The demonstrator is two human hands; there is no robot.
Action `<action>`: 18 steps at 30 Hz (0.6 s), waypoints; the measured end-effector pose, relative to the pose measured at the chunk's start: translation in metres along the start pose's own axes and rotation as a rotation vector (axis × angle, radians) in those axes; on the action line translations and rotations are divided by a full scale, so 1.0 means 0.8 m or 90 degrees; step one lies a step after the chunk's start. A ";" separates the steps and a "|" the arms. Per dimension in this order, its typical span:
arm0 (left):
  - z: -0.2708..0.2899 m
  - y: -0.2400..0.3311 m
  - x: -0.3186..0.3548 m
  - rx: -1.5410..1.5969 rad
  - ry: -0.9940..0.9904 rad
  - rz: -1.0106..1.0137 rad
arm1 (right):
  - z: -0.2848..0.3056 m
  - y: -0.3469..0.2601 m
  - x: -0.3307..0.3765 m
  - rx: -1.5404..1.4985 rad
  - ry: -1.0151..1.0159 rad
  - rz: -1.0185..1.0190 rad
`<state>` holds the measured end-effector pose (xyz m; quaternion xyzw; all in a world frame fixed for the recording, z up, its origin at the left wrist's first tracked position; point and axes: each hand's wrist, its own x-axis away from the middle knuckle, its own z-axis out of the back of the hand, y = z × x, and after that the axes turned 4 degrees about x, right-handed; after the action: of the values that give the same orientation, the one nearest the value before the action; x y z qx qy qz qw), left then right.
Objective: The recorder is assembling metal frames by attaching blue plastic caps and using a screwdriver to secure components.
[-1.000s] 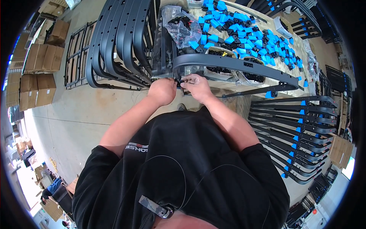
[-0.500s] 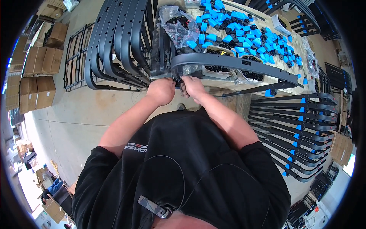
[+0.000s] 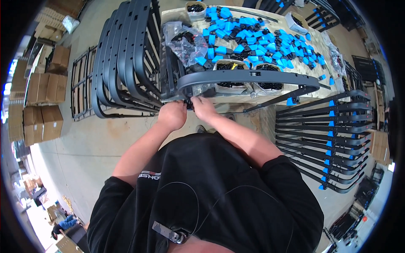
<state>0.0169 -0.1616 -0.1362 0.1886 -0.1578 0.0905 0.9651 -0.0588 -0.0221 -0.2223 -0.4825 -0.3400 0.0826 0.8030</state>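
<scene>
Curved frame in hand: one long dark grey bowed metal frame piece [image 3: 253, 76], lying across the near edge of the workbench, its left end at the hands.
Workbench: one pale wooden table [image 3: 270, 98], surface crowded right up to the near edge.
Blue parts: dozens of small bright blue plastic blocks [image 3: 257, 40] heaped over the tabletop; too many to count.
Bag: one clear plastic bag of black parts [image 3: 185, 40] at the table's left corner.
Small boxes: three shallow white cardboard trays of black hardware [image 3: 230, 67] behind the bowed frame piece; smaller tubs at the far edge.
Upright stack, left: about five dark bowed frames [image 3: 122, 59] standing on edge beside the table.
Floor stack, right: roughly eight dark bars with blue end pieces [image 3: 325, 135], laid parallel.
Cartons: several brown cardboard boxes [image 3: 40, 105] along the far left.
Open room: bare concrete floor [image 3: 88, 143] to the left of the body; right side hemmed in by the bars.
Left hand [image 3: 172, 114]: curled closed at the frame's left end; exact object pinched cannot be told.
Right hand [image 3: 203, 107]: fingers bent, touching the same end, just beside the left hand.
</scene>
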 end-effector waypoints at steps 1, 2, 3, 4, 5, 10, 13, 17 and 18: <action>0.001 0.003 0.001 -0.002 0.003 0.005 | -0.007 0.000 0.009 0.000 0.082 0.072; 0.002 0.004 0.000 -0.006 0.008 0.009 | -0.007 0.006 0.010 -0.006 0.070 0.124; -0.004 0.001 -0.002 -0.001 0.019 -0.003 | -0.005 0.009 0.001 0.029 0.057 0.128; -0.002 0.002 -0.001 -0.009 0.020 -0.018 | -0.005 0.010 -0.004 0.063 0.043 0.129; 0.000 0.003 0.000 -0.005 0.019 -0.009 | 0.000 0.001 -0.001 0.058 0.057 0.131; -0.001 0.004 0.002 -0.016 0.030 -0.038 | -0.001 -0.005 0.022 0.020 0.054 0.140; -0.001 0.010 0.001 -0.026 0.032 -0.031 | -0.004 -0.012 0.022 0.078 0.083 0.096; 0.000 0.014 0.003 -0.038 0.026 -0.009 | -0.008 -0.025 0.021 0.000 0.036 -0.006; -0.002 0.013 0.004 -0.033 0.028 0.004 | 0.005 -0.039 0.029 -0.001 0.044 -0.003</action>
<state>0.0180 -0.1511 -0.1332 0.1609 -0.1392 0.0935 0.9726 -0.0497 -0.0249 -0.1844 -0.4847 -0.3132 0.0643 0.8141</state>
